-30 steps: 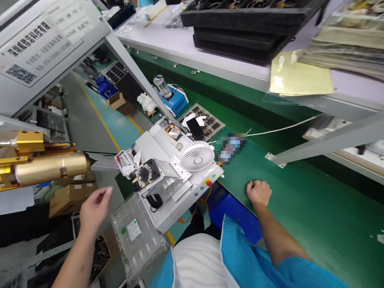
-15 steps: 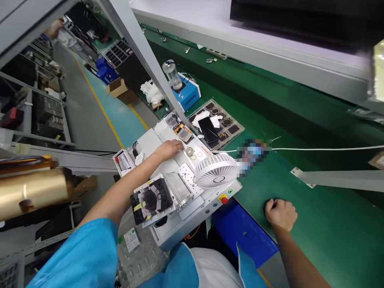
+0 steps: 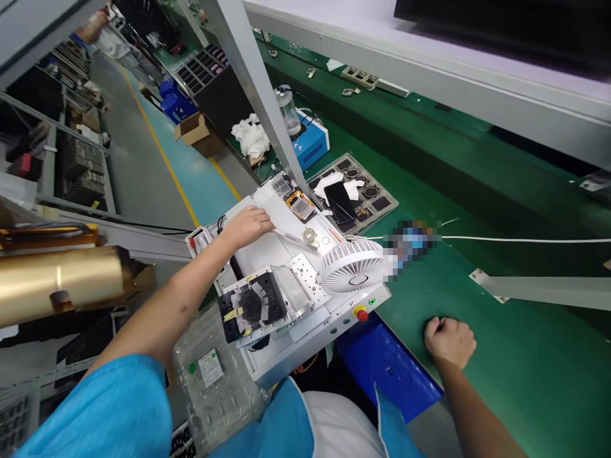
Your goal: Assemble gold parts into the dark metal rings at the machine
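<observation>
My left hand [image 3: 248, 226] is closed on a pair of thin metal tweezers [image 3: 293, 238] above the white top of a small machine [image 3: 267, 251]. The tweezer tips point toward two small round metal rings [image 3: 310, 236] lying on that top. A black fixture [image 3: 252, 308] sits on the machine's near end and a white fan [image 3: 353, 273] on its right corner. My right hand [image 3: 449, 340] rests as a fist on the green belt [image 3: 501, 331], with nothing visible in it.
A tray [image 3: 356, 194] with a black phone and white wipes lies beyond the machine. A blue box [image 3: 310, 140] with a clear bottle stands farther back. A grey frame post [image 3: 258, 83] slants overhead. A gold cylinder [image 3: 62, 283] juts in at left. A clear plastic tray stack [image 3: 214, 375] sits below the machine.
My left hand rose from beside the clear trays to the machine top and now grips tweezers, drawn back slightly left. The right fist stayed on the belt. The view tilted down.
</observation>
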`<state>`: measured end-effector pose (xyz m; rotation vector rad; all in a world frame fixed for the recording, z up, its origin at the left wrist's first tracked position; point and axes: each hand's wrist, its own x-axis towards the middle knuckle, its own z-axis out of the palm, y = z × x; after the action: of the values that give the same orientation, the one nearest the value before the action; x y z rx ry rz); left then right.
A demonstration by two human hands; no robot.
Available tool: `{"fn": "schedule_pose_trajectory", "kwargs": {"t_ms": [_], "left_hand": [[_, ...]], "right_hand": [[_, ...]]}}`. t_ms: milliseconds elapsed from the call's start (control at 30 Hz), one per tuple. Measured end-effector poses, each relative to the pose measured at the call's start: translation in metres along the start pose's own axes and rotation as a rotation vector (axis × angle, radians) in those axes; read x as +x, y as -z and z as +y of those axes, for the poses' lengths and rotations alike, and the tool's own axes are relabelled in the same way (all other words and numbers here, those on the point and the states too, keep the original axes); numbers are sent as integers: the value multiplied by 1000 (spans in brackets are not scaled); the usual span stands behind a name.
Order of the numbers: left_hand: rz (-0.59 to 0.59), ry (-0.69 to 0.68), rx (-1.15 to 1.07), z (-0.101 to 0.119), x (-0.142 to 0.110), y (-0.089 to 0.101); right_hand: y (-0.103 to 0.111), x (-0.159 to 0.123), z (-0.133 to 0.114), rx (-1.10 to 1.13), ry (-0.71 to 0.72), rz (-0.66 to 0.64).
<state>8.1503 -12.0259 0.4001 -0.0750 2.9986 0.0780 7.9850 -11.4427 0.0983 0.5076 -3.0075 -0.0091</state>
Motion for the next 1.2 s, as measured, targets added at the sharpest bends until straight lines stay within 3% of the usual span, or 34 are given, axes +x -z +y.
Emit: {"fn": "schedule_pose_trajectory", "kwargs": {"t_ms": [100, 200, 367, 467, 567, 733, 867, 933, 1000, 1067, 1200], "left_hand": [[106, 215, 40, 6, -44, 17], [298, 572, -90, 31, -96, 10], [530, 1200, -600, 110, -187, -41], [698, 1429, -877, 167, -243, -73], [818, 1575, -1087, 222, -298, -96], [879, 1662, -1255, 307, -366, -119], [869, 1642, -1363, 358, -393, -128], [842, 1583, -1416, 375, -398, -130], [805, 1501, -1459, 385, -400, -131], [760, 1413, -1486, 389, -398, -132], [671, 1263, -1546, 388, -392, -132]], "right_hand": [[1, 1, -2, 21, -3, 1], [2, 3, -5, 54, -14, -4], [3, 7, -7, 114, -39, -7], [0, 9, -6, 170, -29, 15], [-4, 9, -4, 206, -38, 19], [-2, 22, -1, 355, -103, -38], [23, 36, 6, 609, -287, -289], [43, 29, 3, 701, -312, -374], [67, 5, -11, 855, -209, -413], [98, -36, -37, 1104, -9, -545], [166, -141, -124, 1267, 566, -1133]]}}
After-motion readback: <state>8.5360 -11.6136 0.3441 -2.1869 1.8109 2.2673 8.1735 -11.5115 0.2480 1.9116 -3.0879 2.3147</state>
